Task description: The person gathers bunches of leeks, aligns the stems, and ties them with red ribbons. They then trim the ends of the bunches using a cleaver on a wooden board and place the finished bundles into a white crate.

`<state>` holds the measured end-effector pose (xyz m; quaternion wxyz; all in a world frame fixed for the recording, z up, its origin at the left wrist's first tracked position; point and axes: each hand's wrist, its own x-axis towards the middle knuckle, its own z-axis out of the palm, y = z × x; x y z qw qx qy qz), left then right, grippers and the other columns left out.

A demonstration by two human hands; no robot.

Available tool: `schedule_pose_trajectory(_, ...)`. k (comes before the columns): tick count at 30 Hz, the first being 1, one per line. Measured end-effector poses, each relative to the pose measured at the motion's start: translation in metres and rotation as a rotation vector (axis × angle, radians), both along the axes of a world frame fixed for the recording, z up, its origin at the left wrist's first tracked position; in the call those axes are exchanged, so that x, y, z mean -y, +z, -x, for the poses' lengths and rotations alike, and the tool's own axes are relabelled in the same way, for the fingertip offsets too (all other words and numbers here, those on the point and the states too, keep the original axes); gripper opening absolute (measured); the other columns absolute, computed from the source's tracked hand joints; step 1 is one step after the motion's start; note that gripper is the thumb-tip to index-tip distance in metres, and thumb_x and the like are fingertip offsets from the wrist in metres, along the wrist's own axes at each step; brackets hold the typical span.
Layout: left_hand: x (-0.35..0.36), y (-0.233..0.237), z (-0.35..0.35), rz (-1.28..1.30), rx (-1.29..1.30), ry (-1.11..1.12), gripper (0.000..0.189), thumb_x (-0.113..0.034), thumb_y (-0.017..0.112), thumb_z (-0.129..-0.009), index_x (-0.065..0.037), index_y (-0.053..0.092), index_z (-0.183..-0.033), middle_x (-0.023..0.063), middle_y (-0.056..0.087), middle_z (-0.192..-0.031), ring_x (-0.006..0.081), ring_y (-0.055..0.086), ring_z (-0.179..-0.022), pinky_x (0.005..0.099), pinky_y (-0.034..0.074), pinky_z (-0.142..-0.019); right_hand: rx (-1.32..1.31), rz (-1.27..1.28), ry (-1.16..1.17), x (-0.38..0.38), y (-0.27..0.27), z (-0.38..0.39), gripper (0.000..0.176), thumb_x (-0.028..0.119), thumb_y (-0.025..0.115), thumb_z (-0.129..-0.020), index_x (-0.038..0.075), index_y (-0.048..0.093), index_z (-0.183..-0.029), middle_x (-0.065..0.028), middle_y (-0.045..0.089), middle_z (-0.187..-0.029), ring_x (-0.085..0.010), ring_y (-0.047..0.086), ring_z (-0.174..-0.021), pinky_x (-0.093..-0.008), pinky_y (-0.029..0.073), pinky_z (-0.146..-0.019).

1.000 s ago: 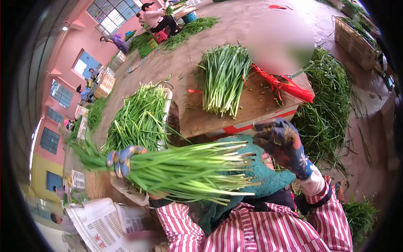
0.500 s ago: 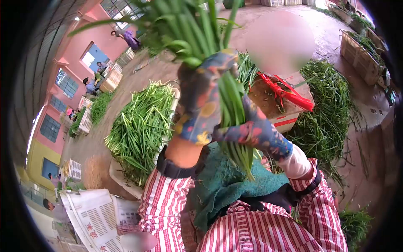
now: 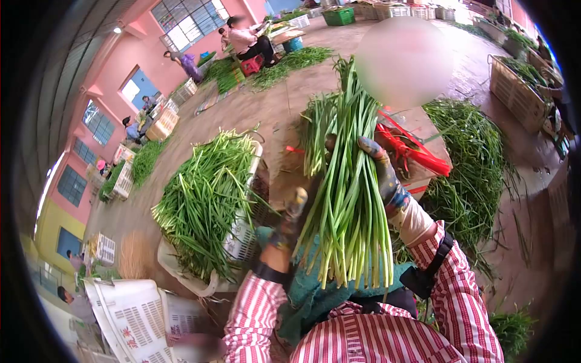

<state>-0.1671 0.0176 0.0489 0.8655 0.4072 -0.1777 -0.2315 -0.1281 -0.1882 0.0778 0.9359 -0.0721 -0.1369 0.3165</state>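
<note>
While my right hand [image 3: 387, 181] grips a loose bunch of long green stalks [image 3: 351, 206] from its right side, thumb over the front, my left hand [image 3: 289, 221] is beside it, looking open and holding nothing, though blur hides its fingers. From where I watch, I judge the right grip should be firm enough to stop the stalks sliding but not so tight that the leaves crush. I'd want my left palm flat and soft against the loose side, gathering strays inward rather than pinching them.

The bunch slants away from me, pale ends nearest and uneven, fanned wider than the gripped part; light taps on those ends would level them better than tugging single stalks, which could bend or snap. Below the ends a teal cloth [image 3: 302, 293] covers my lap; whether they touch it I can't tell.

Beyond the bunch stands a box [image 3: 283, 175], bearing a second bunch [image 3: 315, 133] and red ties [image 3: 423, 156]. Leaves reach over that area, so I'd lift clear to avoid snagging. To my left is a white crate [image 3: 241, 242] heaped with greens [image 3: 206, 193]; to my right, a pile of greens [image 3: 469, 163] on the floor. Farther off, a person sits on a red stool [image 3: 252, 65].
</note>
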Motion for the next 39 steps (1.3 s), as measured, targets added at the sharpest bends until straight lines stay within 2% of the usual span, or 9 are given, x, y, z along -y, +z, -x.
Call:
schedule_pose_trajectory(11, 0.005, -0.069, 0.015, 0.366, -0.263, 0.018, 0.051, -0.025, 0.064, -0.078, -0.003, 0.044, -0.119, 0.0119, 0.055, -0.111, 0.0229, 0.057, -0.096, 0.0364, 0.052, -0.078, 0.451, 0.956, -0.299, -0.069, -0.031, -0.066, 0.036, 0.027, 0.067, -0.075, 0.001, 0.057, -0.097, -0.0052, 0.063, -0.082, -0.0139, 0.061, -0.067, -0.027, 0.051, -0.063)
schedule_pose_trajectory(12, 0.01, -0.059, 0.016, 0.374, -0.297, 0.048, 0.05, -0.023, 0.063, -0.078, -0.003, 0.044, -0.119, 0.0124, 0.055, -0.11, 0.0232, 0.057, -0.096, 0.0361, 0.052, -0.077, 0.264, 0.577, -0.063, -0.077, -0.034, -0.074, 0.046, 0.035, 0.064, -0.078, -0.002, 0.055, -0.102, -0.0093, 0.062, -0.089, -0.0167, 0.061, -0.078, -0.028, 0.049, -0.071)
schedule_pose_trajectory(15, 0.017, -0.057, 0.003, 0.405, -0.399, 0.143, 0.043, -0.017, 0.061, -0.079, -0.001, 0.046, -0.116, 0.0133, 0.057, -0.106, 0.0233, 0.059, -0.092, 0.0355, 0.052, -0.077, 0.745, 1.307, -0.377, -0.072, -0.02, -0.073, 0.057, 0.038, 0.06, -0.081, -0.005, 0.047, -0.114, -0.0135, 0.057, -0.105, -0.0193, 0.057, -0.092, -0.0298, 0.047, -0.079)
schedule_pose_trajectory(16, 0.016, -0.07, -0.004, 0.41, -0.433, 0.171, 0.042, -0.017, 0.06, -0.079, -0.001, 0.047, -0.115, 0.0132, 0.057, -0.105, 0.023, 0.06, -0.09, 0.0355, 0.052, -0.078, 0.859, 1.323, -0.432, -0.064, -0.048, -0.081, 0.05, 0.039, 0.04, -0.091, 0.0, 0.043, -0.123, -0.0101, 0.054, -0.111, -0.0144, 0.052, -0.095, -0.0281, 0.043, -0.085)
schedule_pose_trajectory(23, 0.037, -0.107, -0.034, 0.503, -0.593, 0.077, 0.034, -0.019, 0.047, -0.086, -0.001, 0.048, -0.115, 0.0154, 0.056, -0.109, 0.0245, 0.058, -0.095, 0.04, 0.048, -0.084, 0.277, 0.612, -0.101, 0.008, -0.099, 0.0, 0.068, 0.027, 0.047, -0.09, -0.001, 0.005, -0.136, -0.0158, 0.046, -0.123, -0.0188, 0.05, -0.107, -0.028, 0.036, -0.096)
schedule_pose_trajectory(26, 0.032, -0.119, -0.036, 0.534, -0.661, 0.072, 0.044, -0.032, 0.043, -0.088, -0.001, 0.044, -0.12, 0.0169, 0.051, -0.117, 0.029, 0.054, -0.101, 0.0469, 0.043, -0.089, -0.081, 0.604, 0.042, 0.01, -0.091, 0.012, 0.066, 0.02, 0.048, -0.09, 0.004, 0.006, -0.138, -0.0142, 0.051, -0.117, -0.0166, 0.052, -0.103, -0.0271, 0.039, -0.092)
schedule_pose_trajectory(31, 0.039, -0.09, -0.029, 0.234, -0.5, 0.392, 0.063, -0.048, 0.045, -0.084, -0.007, 0.034, -0.13, 0.0107, 0.047, -0.124, 0.0255, 0.05, -0.109, 0.0411, 0.041, -0.094, 0.339, 1.292, -0.237, -0.015, -0.101, 0.042, 0.09, 0.006, 0.072, -0.07, 0.006, 0.013, -0.138, -0.0046, 0.042, -0.127, -0.0123, 0.044, -0.109, -0.027, 0.036, -0.092)
schedule_pose_trajectory(35, 0.05, -0.104, -0.022, -0.008, -0.101, 0.695, 0.049, -0.03, 0.031, -0.093, -0.004, 0.025, -0.135, 0.0079, 0.039, -0.13, 0.0164, 0.048, -0.108, 0.0316, 0.042, -0.092, 0.42, 1.353, -0.291, -0.029, -0.099, 0.055, 0.101, 0.013, 0.078, -0.064, 0.006, 0.01, -0.138, -0.0082, 0.042, -0.126, -0.0142, 0.042, -0.109, -0.0274, 0.036, -0.091)
schedule_pose_trajectory(39, 0.051, -0.08, -0.021, 0.052, -0.37, 0.645, 0.046, -0.029, 0.034, -0.093, -0.006, 0.03, -0.132, 0.0073, 0.042, -0.127, 0.0162, 0.05, -0.107, 0.0316, 0.044, -0.089, 0.462, 1.309, -0.284, -0.03, -0.09, 0.058, 0.097, 0.004, 0.072, -0.068, 0.004, 0.004, -0.138, -0.0113, 0.037, -0.131, -0.0179, 0.038, -0.115, -0.0298, 0.033, -0.096)
